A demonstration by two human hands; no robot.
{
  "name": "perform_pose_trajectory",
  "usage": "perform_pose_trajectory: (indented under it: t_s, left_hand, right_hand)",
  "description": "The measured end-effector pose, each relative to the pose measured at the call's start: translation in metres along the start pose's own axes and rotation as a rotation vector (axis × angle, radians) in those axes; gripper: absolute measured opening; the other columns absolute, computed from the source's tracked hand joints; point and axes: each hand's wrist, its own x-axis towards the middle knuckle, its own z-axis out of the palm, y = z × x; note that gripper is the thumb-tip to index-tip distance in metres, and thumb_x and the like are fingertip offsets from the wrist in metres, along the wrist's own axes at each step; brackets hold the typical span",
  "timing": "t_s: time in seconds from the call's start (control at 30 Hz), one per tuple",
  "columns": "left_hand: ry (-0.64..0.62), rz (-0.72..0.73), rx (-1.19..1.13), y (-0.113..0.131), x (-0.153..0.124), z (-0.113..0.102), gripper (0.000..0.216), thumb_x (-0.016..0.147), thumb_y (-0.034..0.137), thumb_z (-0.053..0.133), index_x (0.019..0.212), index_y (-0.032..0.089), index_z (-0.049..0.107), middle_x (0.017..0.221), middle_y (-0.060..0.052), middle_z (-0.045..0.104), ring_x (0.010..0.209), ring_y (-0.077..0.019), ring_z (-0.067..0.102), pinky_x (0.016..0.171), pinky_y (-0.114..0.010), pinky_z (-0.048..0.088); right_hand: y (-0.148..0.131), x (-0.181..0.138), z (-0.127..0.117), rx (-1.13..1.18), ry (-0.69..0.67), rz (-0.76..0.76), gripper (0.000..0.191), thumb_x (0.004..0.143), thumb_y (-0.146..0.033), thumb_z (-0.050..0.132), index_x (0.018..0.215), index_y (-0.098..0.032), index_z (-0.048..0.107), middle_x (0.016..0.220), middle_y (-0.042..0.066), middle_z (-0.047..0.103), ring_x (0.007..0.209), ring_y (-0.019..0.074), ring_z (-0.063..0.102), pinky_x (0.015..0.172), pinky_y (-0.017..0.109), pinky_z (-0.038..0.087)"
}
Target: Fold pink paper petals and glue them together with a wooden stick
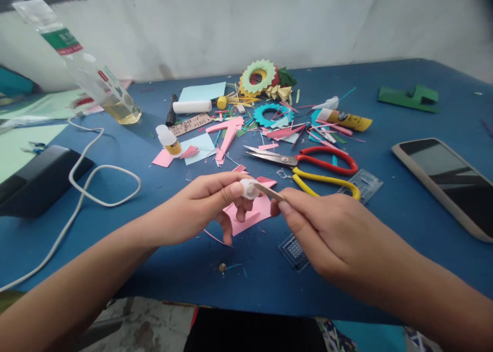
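Note:
Near the middle of the view, my left hand [204,200] pinches a small whitish translucent cap [250,189] between thumb and fingertips. My right hand [327,226] is closed on a thin flat brown stick [269,192], whose tip meets the cap. Whether the tip is inside the cap's opening or only against it, I cannot tell. Below both hands lies pink paper [252,216], partly covered by my left fingers. Just beyond, scissors [296,161] with one red and one yellow handle lie spread apart. A small white glue bottle [168,140] leans on paper scraps.
Paper strips and scraps [229,136] litter the table centre, with scalloped paper rings [258,79] behind. A tall bottle of yellowish liquid [103,90] stands back left. A white cable [79,188] runs along the left; a phone [450,180] and a green tape dispenser [410,98] lie right.

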Motion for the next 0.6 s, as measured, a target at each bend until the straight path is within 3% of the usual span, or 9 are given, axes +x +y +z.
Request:
perform_pose_trajectory:
  t_s: [0.27, 0.6]
  left_hand:
    - [0.05, 0.057, 0.05, -0.0002, 0.0017, 0.003, 0.017, 0.09, 0.025, 0.048, 0.089, 0.016, 0.063, 0.07, 0.001, 0.049, 0.062, -0.0088, 0.053, 0.043, -0.013, 0.053]
    - [0.009, 0.032, -0.019, -0.0006, 0.0002, -0.0002, 0.019, 0.091, 0.022, 0.046, 0.086, 0.013, 0.062, 0.07, 0.0, 0.051, 0.063, -0.0077, 0.052, 0.044, -0.012, 0.054]
  right_hand:
    - [-0.0016, 0.0001, 0.0057, -0.101, 0.056, 0.027, 0.02, 0.086, -0.017, 0.035, 0.07, -0.02, 0.047, 0.046, -0.003, 0.049, 0.036, 0.0135, 0.046, 0.039, 0.027, 0.024]
    - [0.0007, -0.0016, 0.0061, -0.169, 0.068, -0.052, 0.02, 0.085, -0.016, 0.035, 0.075, -0.017, 0.053, 0.048, -0.001, 0.054, 0.038, 0.0159, 0.053, 0.038, 0.028, 0.026]
